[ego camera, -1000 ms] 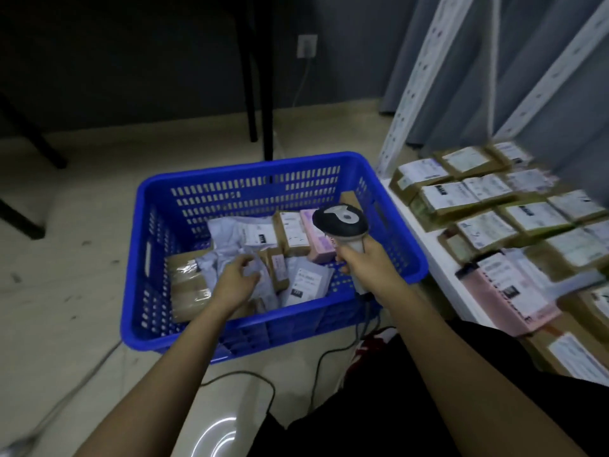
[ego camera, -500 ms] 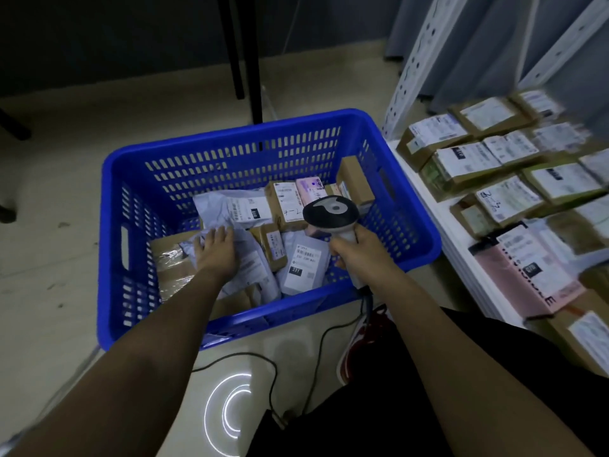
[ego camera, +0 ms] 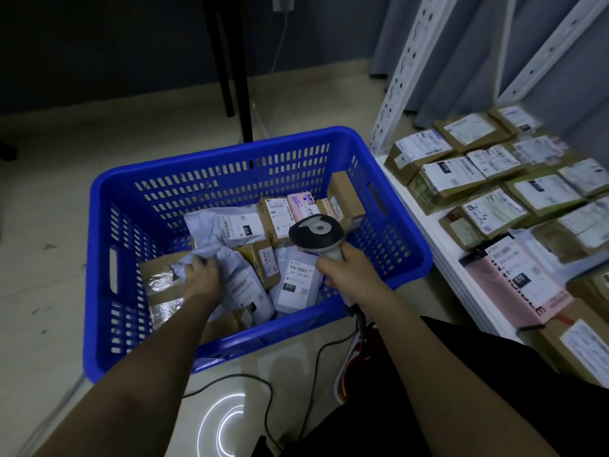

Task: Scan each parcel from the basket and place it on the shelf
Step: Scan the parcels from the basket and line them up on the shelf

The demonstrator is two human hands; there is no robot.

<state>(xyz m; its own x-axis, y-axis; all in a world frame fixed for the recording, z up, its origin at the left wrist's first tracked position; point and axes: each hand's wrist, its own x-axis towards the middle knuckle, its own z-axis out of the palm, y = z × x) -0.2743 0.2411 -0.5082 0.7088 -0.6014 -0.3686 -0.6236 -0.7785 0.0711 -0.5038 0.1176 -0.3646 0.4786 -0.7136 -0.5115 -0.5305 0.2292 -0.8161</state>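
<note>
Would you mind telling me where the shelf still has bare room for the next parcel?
A bare white strip runs along the shelf front edge, between the blue basket and the rows of brown boxes. Deeper in, boxes sit packed edge to edge, and the pink parcel fills the near end.

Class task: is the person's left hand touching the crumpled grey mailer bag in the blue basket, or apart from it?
Touching. The head view shows the left hand with its fingers curled into the grey mailer bag, gripping its crumpled edge with no gap.
</note>
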